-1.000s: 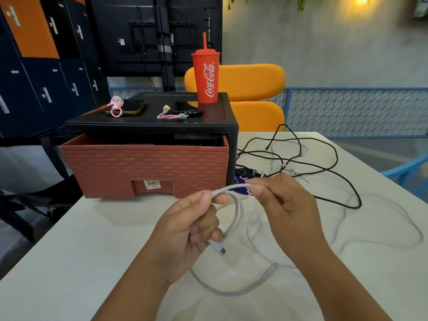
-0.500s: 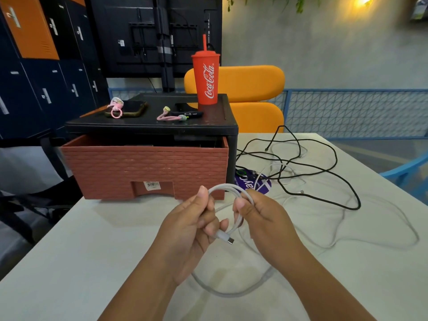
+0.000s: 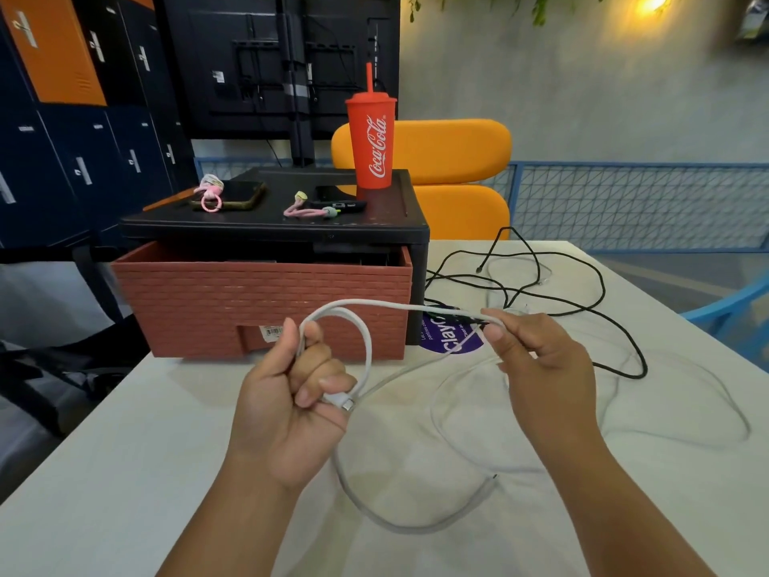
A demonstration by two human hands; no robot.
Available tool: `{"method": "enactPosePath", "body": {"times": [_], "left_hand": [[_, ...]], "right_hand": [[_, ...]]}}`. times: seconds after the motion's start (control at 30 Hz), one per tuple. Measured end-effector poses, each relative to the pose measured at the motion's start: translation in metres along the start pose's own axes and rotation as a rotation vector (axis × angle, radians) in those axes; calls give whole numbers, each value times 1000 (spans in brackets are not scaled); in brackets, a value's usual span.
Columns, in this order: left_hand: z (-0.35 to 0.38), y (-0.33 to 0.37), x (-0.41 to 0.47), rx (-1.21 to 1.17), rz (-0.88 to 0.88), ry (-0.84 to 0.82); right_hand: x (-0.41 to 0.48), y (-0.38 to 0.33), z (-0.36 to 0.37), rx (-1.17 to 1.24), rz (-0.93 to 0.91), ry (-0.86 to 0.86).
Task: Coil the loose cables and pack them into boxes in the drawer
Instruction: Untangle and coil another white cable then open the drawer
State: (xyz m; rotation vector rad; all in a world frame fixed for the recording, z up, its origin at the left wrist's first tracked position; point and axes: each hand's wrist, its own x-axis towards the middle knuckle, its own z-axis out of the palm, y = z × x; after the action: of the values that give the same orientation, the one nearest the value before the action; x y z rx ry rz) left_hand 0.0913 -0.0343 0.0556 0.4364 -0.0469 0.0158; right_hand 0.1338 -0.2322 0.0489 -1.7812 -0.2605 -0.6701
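Table (image 3: pixel 125 451): white; bore all items listed below.
Drawer (image 3: pixel 266 301): brick-red; stood at the table's far left under a black frame (image 3: pixel 274 231); sat slightly open; inside hidden, no boxes seen.
Black cables (image 3: pixel 582 310): lay loose and tangled on the table to the right of the drawer; uncoiled.
White cable (image 3: pixel 368 351): held up between both hands, just in front of the drawer; one loop formed at the left hand, a span carried across to the right hand, the rest trailed slack over the table below and to the right.
Cup (image 3: pixel 371 143): red; stood upright on the frame's top, well apart from the work.
Left hand (image 3: pixel 287 406): clenched round the loop, thumb upright against the cable, lower fingers pinning the plug end.
Right hand (image 3: pixel 541 368): pinched the span between thumb and forefinger; other fingers loosely curled.
Plug (image 3: pixel 344 402): white with metal tip; protruded just below the left hand's fingers.
Step in hand: judged as coiling of the white cable, early stage; one loop made, most of the length not gathered.
Next move: judged to call for carrying the pinched span back to the left hand to lay a second loop of like size, easing that grip only enough to admit it without loosing the plug, and drawing the slack free of the black cables.
Packing: not begun, so far as seen.
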Motion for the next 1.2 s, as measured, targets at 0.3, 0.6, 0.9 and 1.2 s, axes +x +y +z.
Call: {"method": "enactPosePath", "body": {"times": [0.3, 0.6, 0.9, 1.2], "left_hand": [[-21, 16, 8, -59, -5, -228], [-2, -11, 3, 600, 276, -45], [-5, -34, -5, 1301, 221, -188], [3, -23, -10, 1068, -24, -256]], "right_hand": [[-13, -8, 12, -757, -213, -679], [-28, -21, 26, -766, -535, -763], [-26, -20, 20, -530, -572, -523], [-11, -18, 10, -148, -228, -260]]}}
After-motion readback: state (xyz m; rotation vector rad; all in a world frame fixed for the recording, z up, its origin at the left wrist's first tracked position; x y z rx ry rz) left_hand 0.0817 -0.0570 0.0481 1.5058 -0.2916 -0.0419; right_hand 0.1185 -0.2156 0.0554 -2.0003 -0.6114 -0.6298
